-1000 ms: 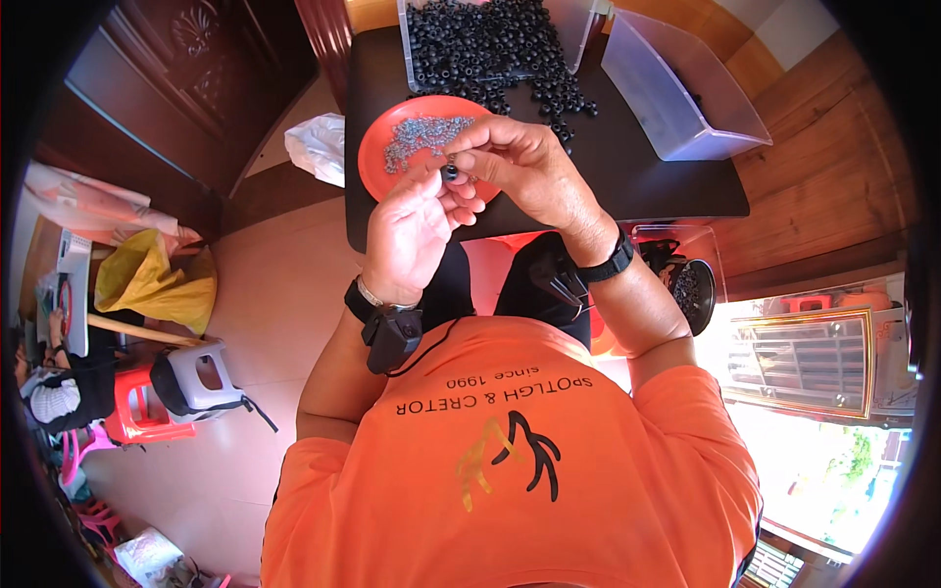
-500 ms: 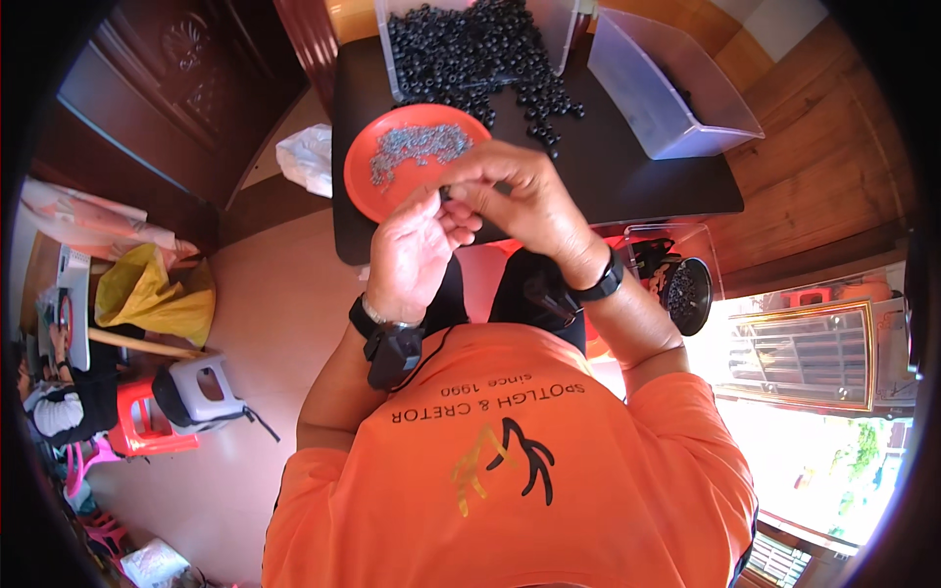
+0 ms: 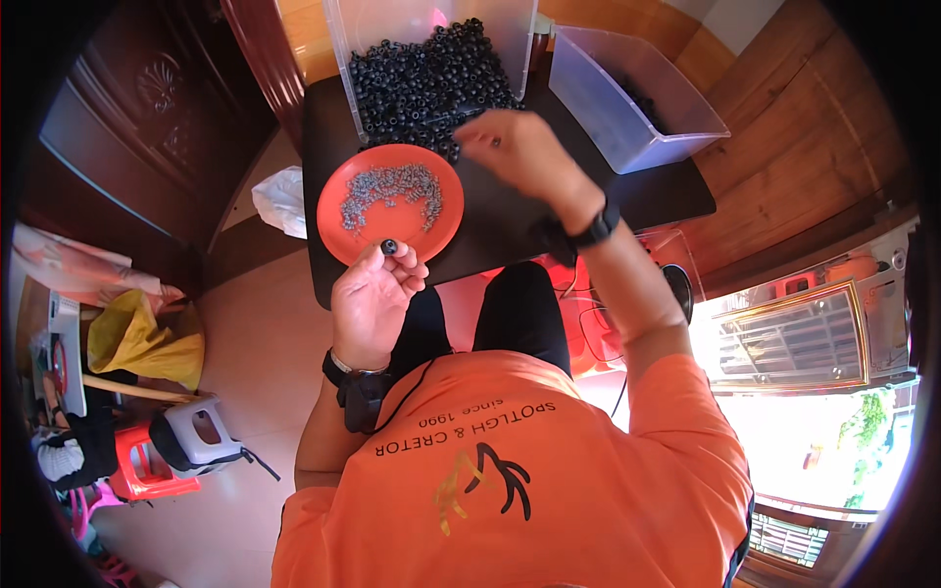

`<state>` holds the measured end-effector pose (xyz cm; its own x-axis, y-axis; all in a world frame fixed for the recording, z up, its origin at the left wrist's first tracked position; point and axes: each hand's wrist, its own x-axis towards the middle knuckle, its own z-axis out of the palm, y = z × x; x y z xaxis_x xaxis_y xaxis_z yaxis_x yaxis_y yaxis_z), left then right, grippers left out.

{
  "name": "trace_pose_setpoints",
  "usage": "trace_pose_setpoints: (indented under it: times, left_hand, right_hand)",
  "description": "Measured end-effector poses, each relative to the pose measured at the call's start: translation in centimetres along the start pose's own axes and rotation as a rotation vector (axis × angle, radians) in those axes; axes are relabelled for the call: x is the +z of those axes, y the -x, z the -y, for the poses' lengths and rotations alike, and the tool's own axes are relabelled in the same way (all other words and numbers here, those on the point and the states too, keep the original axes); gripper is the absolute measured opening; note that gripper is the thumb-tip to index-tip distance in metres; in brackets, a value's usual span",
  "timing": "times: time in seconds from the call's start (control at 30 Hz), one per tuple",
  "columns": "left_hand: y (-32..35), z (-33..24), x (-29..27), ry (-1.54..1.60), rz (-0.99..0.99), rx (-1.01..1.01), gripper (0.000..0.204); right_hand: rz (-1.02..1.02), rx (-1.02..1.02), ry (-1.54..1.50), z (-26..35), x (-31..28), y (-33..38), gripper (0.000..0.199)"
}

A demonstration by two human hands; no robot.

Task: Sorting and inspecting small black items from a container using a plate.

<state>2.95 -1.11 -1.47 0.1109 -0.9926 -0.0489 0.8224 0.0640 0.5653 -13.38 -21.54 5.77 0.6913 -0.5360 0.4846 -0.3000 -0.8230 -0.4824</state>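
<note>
one black bead is pinched in the fingertips of the left hand, over the near edge of the red plate. the right hand, at the bead half a second ago, is now well apart, farther right, near the bead pile (blurred; whether it grips anything, i cannot tell). the grey bits are too small to make out.

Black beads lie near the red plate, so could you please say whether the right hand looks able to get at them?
Probably yes: the right hand is right beside the beads, with nothing visible between them; the plate sits off to the left.
</note>
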Motion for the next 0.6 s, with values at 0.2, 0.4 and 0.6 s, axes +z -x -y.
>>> trace_pose_setpoints:
  times: [0.2,0.4,0.6]
  left_hand:
    - [0.0,-0.2,-0.1,0.031,0.003,-0.024,0.021]
    - [0.3,-1.2,-0.1,0.029,-0.026,0.007,0.021]
    - [0.4,-1.3,-0.6,0.04,-0.025,-0.006,0.021]
  right_hand:
    - [0.068,0.148,0.428,-10.0,1.2,-6.5,0.02]
    - [0.302,0.123,0.473,-12.0,4.8,-7.8,0.019]
    - [0.433,0.075,0.534,-11.6,5.9,-7.9,0.014]
